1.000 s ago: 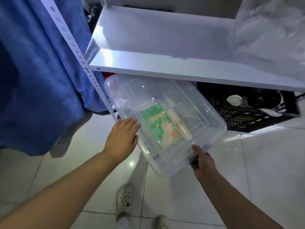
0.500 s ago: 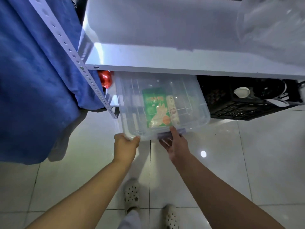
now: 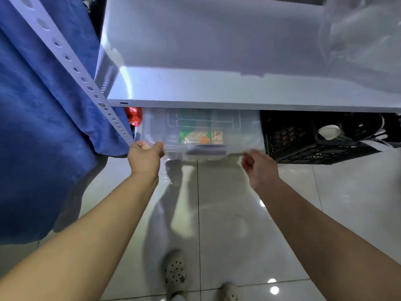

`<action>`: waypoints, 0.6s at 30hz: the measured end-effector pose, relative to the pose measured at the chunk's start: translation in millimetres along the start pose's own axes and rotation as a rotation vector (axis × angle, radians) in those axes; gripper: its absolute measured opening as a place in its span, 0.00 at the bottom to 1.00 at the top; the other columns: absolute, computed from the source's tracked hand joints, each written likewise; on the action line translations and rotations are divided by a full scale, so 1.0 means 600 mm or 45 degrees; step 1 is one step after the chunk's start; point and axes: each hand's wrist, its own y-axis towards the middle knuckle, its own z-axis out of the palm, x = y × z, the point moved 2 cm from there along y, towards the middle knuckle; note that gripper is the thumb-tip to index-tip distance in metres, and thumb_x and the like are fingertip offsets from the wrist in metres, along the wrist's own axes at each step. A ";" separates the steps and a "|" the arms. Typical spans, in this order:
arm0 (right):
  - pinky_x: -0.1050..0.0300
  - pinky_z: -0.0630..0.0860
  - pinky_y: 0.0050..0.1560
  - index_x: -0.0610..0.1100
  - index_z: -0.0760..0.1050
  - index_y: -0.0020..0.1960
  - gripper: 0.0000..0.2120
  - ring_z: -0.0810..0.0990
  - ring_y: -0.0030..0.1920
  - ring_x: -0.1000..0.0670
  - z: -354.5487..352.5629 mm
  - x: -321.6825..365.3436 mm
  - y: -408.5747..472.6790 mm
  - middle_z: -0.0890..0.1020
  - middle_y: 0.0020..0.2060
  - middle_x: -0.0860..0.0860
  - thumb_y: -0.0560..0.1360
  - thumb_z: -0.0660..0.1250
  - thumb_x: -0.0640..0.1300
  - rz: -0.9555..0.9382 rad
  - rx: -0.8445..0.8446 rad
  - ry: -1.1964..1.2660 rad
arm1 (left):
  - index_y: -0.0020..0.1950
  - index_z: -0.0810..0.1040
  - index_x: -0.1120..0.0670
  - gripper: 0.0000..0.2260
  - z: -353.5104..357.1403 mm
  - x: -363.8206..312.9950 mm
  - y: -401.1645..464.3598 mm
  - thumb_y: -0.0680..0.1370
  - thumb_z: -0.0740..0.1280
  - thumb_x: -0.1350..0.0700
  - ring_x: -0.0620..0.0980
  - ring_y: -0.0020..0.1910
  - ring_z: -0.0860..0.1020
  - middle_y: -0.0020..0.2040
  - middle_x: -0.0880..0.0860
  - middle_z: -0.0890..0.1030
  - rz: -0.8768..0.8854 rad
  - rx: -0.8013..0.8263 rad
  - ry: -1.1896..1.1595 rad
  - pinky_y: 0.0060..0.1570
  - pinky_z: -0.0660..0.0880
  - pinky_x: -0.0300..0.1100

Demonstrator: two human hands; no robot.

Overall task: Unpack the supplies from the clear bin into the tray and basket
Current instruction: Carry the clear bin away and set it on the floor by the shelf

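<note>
Sitting under the white shelf (image 3: 238,88), mostly tucked in: clear bin (image 3: 245,131), beside a black crate (image 3: 303,146). Inside the bin, a green packet (image 3: 191,133). Gripping the bin's front left corner: left hand (image 3: 145,157). Hovering just off the front right edge, fingers loosely curled, holding nothing: right hand (image 3: 260,168).

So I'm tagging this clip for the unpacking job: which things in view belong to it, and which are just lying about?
Part of the job:
- clear bin, under the white shelf
- green packet inside it
- left hand, at the bin's corner
- right hand, beside the bin's front edge

Just lying about:
- blue cloth
- black crate
- red object
</note>
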 end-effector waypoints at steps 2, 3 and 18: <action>0.65 0.77 0.30 0.38 0.74 0.47 0.02 0.77 0.32 0.53 0.029 0.005 0.014 0.78 0.35 0.46 0.76 0.64 0.34 -0.021 0.035 0.001 | 0.40 0.66 0.56 0.11 0.004 -0.006 0.025 0.75 0.67 0.66 0.51 0.30 0.74 0.33 0.55 0.72 -0.037 -0.016 -0.027 0.39 0.77 0.44; 0.66 0.77 0.30 0.37 0.74 0.51 0.05 0.77 0.32 0.54 0.041 0.006 0.021 0.77 0.35 0.46 0.75 0.64 0.34 -0.029 0.038 -0.008 | 0.41 0.67 0.56 0.10 0.006 -0.007 0.034 0.75 0.67 0.66 0.50 0.30 0.74 0.33 0.54 0.72 -0.056 -0.020 -0.035 0.39 0.77 0.43; 0.54 0.79 0.47 0.43 0.68 0.62 0.17 0.79 0.41 0.49 0.065 0.008 0.016 0.78 0.44 0.47 0.75 0.65 0.34 -0.168 0.161 -0.706 | 0.63 0.68 0.62 0.19 -0.006 -0.015 0.098 0.75 0.68 0.58 0.60 0.50 0.79 0.51 0.59 0.78 -0.008 0.017 0.521 0.51 0.75 0.46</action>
